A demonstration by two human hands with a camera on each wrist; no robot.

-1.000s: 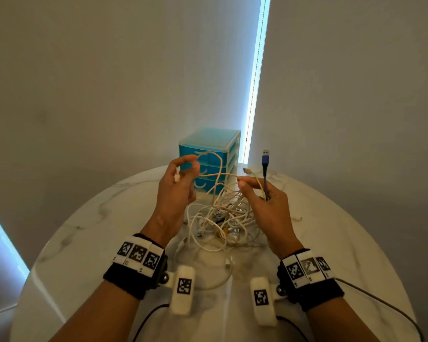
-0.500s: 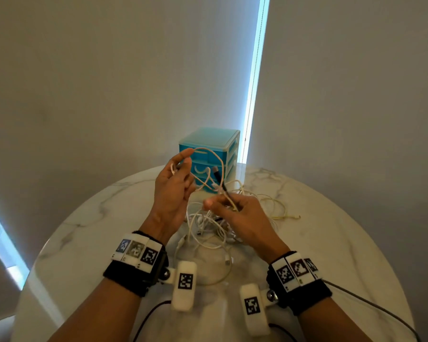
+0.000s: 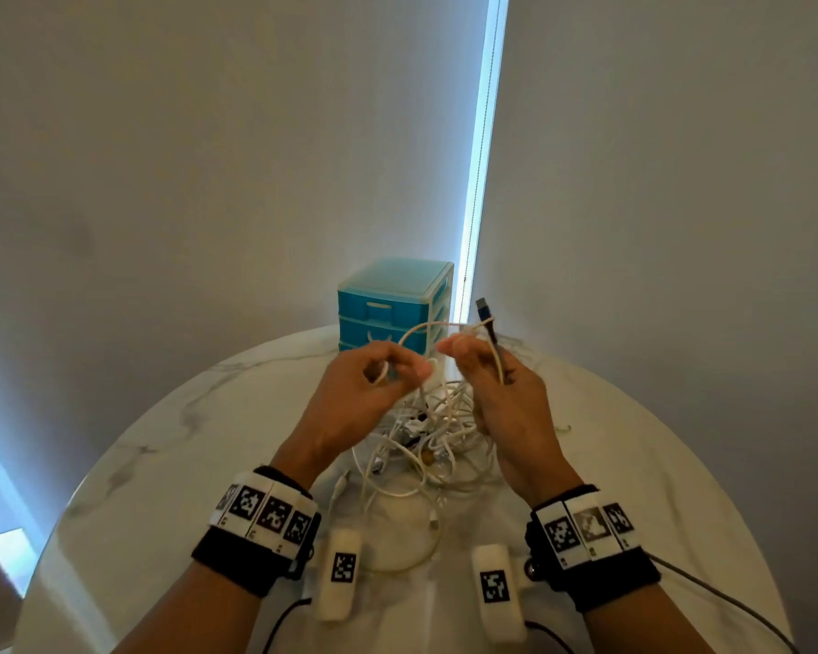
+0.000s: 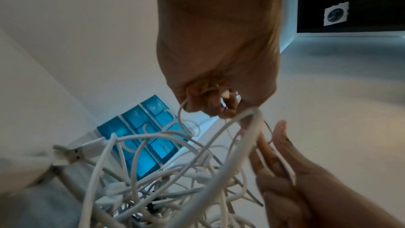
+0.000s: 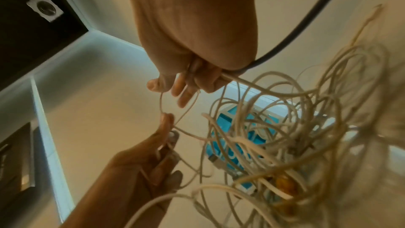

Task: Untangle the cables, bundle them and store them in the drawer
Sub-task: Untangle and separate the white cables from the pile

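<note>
your left hand [image 3: 360, 394] pinches a thin white cable loop [image 3: 426, 329] | your right hand [image 3: 497, 389] grips that loop plus a dark cable with blue USB plug [image 3: 485, 316] | tangled white cable pile [image 3: 426, 441] on round marble table [image 3: 161, 464], partly hidden by your hands | teal plastic drawer unit [image 3: 395, 299] behind, lower drawers blocked | wrist views blurred

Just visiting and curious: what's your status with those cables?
Left hand and right hand both pinching white cable. Tangle unsorted on table. Drawers shut.
</note>
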